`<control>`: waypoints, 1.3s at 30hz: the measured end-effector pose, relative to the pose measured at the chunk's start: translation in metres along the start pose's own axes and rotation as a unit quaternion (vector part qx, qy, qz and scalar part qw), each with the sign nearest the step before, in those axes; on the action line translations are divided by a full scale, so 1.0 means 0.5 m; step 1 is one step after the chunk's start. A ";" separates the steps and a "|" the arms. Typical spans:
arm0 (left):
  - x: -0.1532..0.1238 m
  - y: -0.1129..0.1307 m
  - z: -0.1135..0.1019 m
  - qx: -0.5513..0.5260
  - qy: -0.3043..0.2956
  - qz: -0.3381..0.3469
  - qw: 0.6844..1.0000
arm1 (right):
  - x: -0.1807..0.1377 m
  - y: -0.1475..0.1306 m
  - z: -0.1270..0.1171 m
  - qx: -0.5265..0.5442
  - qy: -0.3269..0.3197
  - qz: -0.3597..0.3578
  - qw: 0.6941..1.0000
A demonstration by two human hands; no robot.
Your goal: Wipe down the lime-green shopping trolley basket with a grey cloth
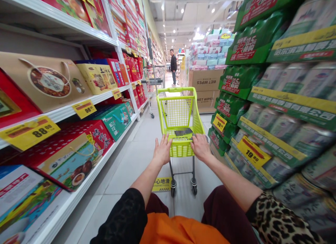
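Observation:
A lime-green shopping cart (178, 111) stands in the aisle straight ahead of me. My left hand (162, 150) rests on the left end of its handle, fingers curled over it. My right hand (200, 146) grips the right end of the same handle. A dark flat thing like a phone (183, 132) lies in the cart's child seat between my hands. The cart's basket looks otherwise bare.
Shelves of boxed gift sets (65, 156) with yellow price tags line the left. Stacked green drink can packs (275, 107) wall the right. A metal cart (154, 86) and a standing person (173, 67) are farther down; a yellow wet-floor sticker (162, 184) lies under my cart.

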State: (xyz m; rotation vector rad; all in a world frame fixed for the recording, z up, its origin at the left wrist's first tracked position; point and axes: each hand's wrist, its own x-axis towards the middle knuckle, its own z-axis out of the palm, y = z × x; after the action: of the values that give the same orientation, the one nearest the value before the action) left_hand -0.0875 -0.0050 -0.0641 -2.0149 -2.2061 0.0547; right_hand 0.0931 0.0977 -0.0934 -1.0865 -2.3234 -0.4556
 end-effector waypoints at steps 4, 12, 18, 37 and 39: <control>0.004 0.001 0.000 0.006 -0.002 -0.012 1.000 | -0.003 -0.006 0.009 0.007 0.007 -0.014 1.000; 0.006 0.017 0.002 0.009 -0.003 -0.020 1.000 | -0.026 0.025 0.017 0.034 0.025 0.008 0.999; 0.002 0.024 0.000 0.012 0.000 -0.031 0.999 | -0.018 -0.067 0.029 0.064 0.028 -0.042 0.997; -0.003 0.013 0.004 0.018 -0.001 -0.005 1.000 | 0.001 -0.123 0.018 0.086 -0.009 -0.057 0.995; -0.007 0.005 0.004 0.022 -0.001 0.005 1.000 | -0.001 -0.101 0.019 0.086 -0.014 -0.060 0.994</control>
State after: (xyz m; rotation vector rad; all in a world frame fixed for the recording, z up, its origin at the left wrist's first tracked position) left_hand -0.0852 -0.0080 -0.0667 -2.0035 -2.1756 0.1060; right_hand 0.0510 0.0708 -0.1053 -0.8794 -2.4118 -0.2790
